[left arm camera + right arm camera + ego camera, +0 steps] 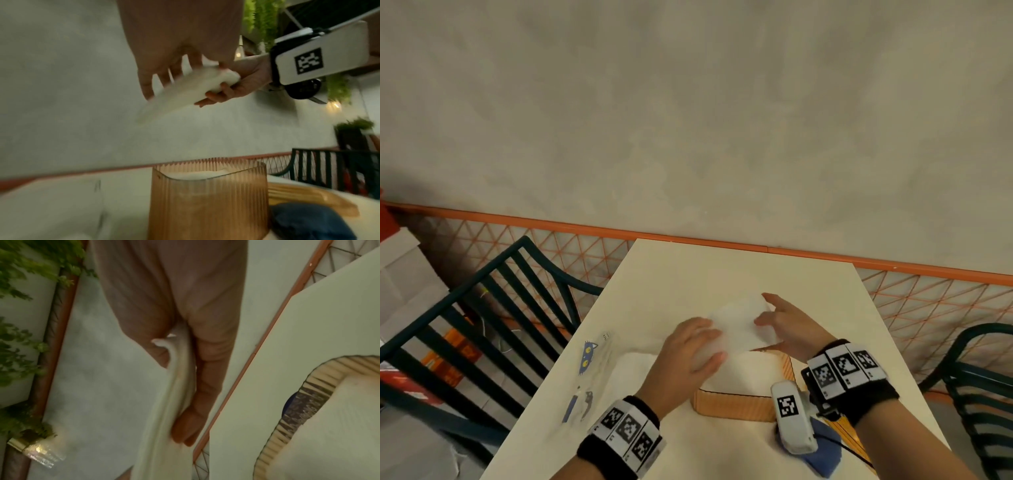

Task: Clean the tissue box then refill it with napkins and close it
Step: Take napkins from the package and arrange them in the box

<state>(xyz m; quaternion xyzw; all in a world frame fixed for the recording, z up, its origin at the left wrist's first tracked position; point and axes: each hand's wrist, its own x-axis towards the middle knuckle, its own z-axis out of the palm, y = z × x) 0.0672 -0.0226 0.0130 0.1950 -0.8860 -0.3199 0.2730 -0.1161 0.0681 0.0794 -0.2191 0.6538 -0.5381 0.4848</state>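
Observation:
A stack of white napkins (738, 325) hangs tilted above the table, held from both ends. My left hand (705, 344) grips its near left end, fingers on top and thumb underneath. At the far right end my right hand (765, 313) pinches it between thumb and fingers. Just below stands the orange ribbed tissue box (732, 406), open, with white napkins (197, 175) inside it. The left wrist view shows the stack (180, 92) well above the box (207, 203). The right wrist view has the stack (174, 402) edge-on and the box (296, 404) to the right.
The box's ribbed orange lid (308, 199) lies on the white table (688, 274) to the right of the box, a blue cloth (825, 455) beside it. A clear napkin wrapper with a cat picture (592, 356) lies left. Dark slatted chairs (482, 325) flank the table.

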